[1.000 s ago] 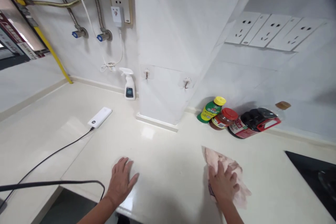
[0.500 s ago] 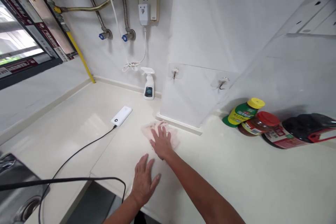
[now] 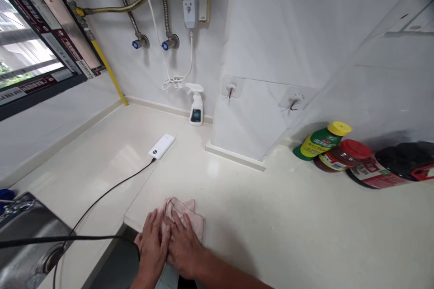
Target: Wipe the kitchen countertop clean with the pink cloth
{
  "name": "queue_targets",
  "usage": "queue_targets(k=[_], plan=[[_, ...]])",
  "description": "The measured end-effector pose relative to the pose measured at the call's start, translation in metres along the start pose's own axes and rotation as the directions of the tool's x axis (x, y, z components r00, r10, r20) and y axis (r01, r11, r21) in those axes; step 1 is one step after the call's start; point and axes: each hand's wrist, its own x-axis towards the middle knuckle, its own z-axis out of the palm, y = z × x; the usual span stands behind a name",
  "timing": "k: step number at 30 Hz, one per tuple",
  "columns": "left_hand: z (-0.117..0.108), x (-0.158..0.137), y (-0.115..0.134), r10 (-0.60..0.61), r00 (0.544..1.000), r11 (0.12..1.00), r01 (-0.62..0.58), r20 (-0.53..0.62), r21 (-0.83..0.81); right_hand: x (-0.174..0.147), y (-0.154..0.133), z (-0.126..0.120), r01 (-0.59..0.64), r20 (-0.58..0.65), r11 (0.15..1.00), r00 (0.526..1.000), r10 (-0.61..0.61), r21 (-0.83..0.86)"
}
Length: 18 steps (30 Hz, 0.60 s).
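Drawn back toward the near edge of the counter (image 3: 257, 226) since half a second ago, the pink cloth (image 3: 195, 220) lies bunched under the right hand (image 3: 184, 244), the left hand (image 3: 151, 244) touching beside it. Both hands lie with fingers stretched out, resting over the cloth rather than closed round it. Beyond lies a white power bank (image 3: 162, 146); farther back, a spray bottle (image 3: 196, 107) stands near the wall (image 3: 156, 74).

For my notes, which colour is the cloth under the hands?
The cloth is pale pink, best seen in the head view.
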Motion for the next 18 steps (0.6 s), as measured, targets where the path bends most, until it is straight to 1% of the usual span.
queue_targets(k=[2,5,7,9,11,12,14,16,18], plan=[[0.000,-0.021,-0.001,0.107,0.994,0.992,-0.109,0.030,0.067,-0.027,-0.003,0.003,0.007,-0.007,1.000,1.000,-0.007,0.006],[0.009,-0.059,0.010,0.226,0.972,0.965,-0.231,0.059,0.122,-0.064,0.004,0.005,0.038,-0.023,0.999,0.999,-0.039,-0.021],[0.017,-0.078,0.021,0.257,0.965,0.957,-0.262,0.060,0.120,-0.080,0.012,0.002,0.048,-0.020,0.999,0.999,-0.048,-0.026],[0.025,-0.081,0.031,0.234,0.972,0.966,-0.236,0.027,0.110,-0.082,0.022,-0.006,0.055,0.004,0.999,0.998,-0.055,-0.002],[0.031,-0.067,0.042,0.197,0.980,0.975,-0.197,0.006,0.105,-0.071,0.037,-0.019,0.047,0.041,0.998,0.998,-0.049,0.031],[0.034,-0.054,0.047,0.204,0.979,0.974,-0.205,0.014,0.094,-0.063,0.045,-0.026,0.024,0.059,0.999,0.998,-0.027,0.044],[0.041,-0.022,0.060,0.274,0.960,0.959,-0.277,0.054,0.054,-0.046,0.066,-0.040,-0.076,0.086,0.996,0.994,0.072,0.055],[0.051,0.011,0.077,0.332,0.940,0.942,-0.335,0.080,0.026,-0.037,0.087,-0.051,-0.192,0.075,0.980,0.979,0.188,0.051],[0.061,0.038,0.101,0.319,0.939,0.945,-0.326,0.130,0.039,-0.041,0.108,-0.058,-0.284,0.028,0.958,0.959,0.283,0.038]])
